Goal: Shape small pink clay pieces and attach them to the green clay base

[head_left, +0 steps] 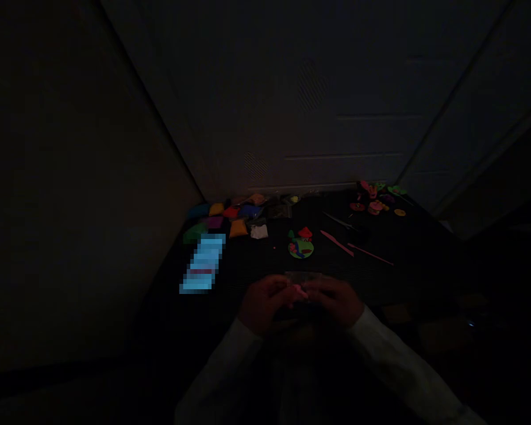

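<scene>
In the dim light, my left hand point(264, 302) and my right hand point(341, 300) are close together at the front of the dark table. Between them is a small clear plastic bag point(304, 275) with a pink lump of modelling clay point(299, 290) at its near side. The fingers of both hands are closed on the bag, and my left fingertips touch the clay. How much of the clay lies inside the bag is hard to see. Just beyond lies a round green clay piece point(301, 248) decorated with a red-capped shape and blue and brown bits.
Several bags of coloured clay point(238, 228) lie at the back left, behind a lit phone point(202, 264) with a blurred screen. Right of centre are a pink clay knife point(337, 242), a thin pink tool point(370, 254) and scissors point(343, 222). Finished clay figures point(375, 207) sit at the back right.
</scene>
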Action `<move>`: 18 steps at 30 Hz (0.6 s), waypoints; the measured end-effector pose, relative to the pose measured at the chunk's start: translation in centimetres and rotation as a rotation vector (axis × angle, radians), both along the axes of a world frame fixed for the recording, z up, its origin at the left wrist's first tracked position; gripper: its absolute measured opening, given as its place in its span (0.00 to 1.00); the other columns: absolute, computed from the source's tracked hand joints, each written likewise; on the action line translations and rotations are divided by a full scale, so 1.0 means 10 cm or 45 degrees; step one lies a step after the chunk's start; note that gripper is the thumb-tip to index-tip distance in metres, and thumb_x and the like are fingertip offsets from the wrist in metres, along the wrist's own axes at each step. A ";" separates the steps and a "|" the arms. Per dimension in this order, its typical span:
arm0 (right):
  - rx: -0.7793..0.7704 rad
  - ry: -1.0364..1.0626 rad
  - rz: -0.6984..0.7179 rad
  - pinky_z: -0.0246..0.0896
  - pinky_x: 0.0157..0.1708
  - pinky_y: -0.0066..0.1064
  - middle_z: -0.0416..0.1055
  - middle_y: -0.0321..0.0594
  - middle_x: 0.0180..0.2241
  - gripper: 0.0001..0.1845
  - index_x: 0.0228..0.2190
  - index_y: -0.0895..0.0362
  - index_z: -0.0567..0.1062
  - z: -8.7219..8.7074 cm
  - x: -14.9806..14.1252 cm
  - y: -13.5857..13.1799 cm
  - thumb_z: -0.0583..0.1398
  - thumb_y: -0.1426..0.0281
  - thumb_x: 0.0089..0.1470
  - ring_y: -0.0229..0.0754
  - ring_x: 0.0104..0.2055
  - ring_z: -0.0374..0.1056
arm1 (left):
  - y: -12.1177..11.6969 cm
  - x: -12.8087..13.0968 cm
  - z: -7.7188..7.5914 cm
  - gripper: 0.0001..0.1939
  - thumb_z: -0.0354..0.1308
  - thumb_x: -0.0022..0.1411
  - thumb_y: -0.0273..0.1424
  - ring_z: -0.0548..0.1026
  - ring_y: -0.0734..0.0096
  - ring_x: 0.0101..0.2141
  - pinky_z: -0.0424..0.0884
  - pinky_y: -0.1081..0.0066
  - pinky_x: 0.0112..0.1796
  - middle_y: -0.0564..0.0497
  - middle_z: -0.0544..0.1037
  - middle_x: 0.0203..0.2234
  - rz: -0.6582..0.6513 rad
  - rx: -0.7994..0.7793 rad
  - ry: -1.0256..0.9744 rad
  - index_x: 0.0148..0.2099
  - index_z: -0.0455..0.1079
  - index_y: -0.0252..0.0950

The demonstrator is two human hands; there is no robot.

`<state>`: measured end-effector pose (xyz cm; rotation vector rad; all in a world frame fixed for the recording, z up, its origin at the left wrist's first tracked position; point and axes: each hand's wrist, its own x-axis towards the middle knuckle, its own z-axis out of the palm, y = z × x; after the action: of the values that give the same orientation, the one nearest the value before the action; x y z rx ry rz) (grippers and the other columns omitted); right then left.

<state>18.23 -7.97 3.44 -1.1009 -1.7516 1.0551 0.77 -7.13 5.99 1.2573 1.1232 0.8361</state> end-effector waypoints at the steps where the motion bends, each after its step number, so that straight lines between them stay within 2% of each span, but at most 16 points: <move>1: 0.054 -0.039 0.005 0.60 0.38 0.28 0.71 0.39 0.33 0.11 0.33 0.55 0.74 0.01 0.00 0.00 0.55 0.66 0.48 0.37 0.36 0.66 | 0.00 0.01 -0.02 0.10 0.56 0.48 0.35 0.71 0.74 0.24 0.67 0.74 0.26 0.50 0.76 0.24 0.024 0.002 -0.004 0.30 0.66 0.33; 5: 0.147 -0.122 -0.020 0.60 0.36 0.26 0.71 0.38 0.32 0.10 0.33 0.55 0.74 0.03 -0.02 -0.01 0.54 0.67 0.49 0.36 0.35 0.66 | -0.01 0.03 -0.07 0.10 0.55 0.49 0.35 0.73 0.72 0.26 0.67 0.74 0.26 0.50 0.76 0.24 0.084 0.016 -0.033 0.30 0.65 0.33; 11: 0.157 -0.147 -0.100 0.61 0.37 0.29 0.71 0.39 0.34 0.11 0.34 0.54 0.73 0.01 -0.01 0.01 0.56 0.65 0.47 0.38 0.36 0.67 | -0.02 0.05 -0.04 0.12 0.59 0.45 0.31 0.73 0.69 0.31 0.68 0.71 0.32 0.47 0.76 0.29 0.036 -0.099 -0.153 0.34 0.65 0.32; 18: 0.388 -0.231 -0.099 0.61 0.36 0.28 0.69 0.40 0.34 0.11 0.36 0.53 0.73 0.05 -0.02 0.00 0.55 0.67 0.49 0.36 0.36 0.65 | -0.02 0.08 -0.05 0.10 0.59 0.46 0.31 0.72 0.73 0.26 0.68 0.72 0.29 0.50 0.75 0.24 0.126 -0.093 -0.137 0.31 0.65 0.32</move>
<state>18.02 -7.94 3.89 -1.0864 -1.9198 0.6302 1.60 -7.33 5.45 1.0911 1.1265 0.9176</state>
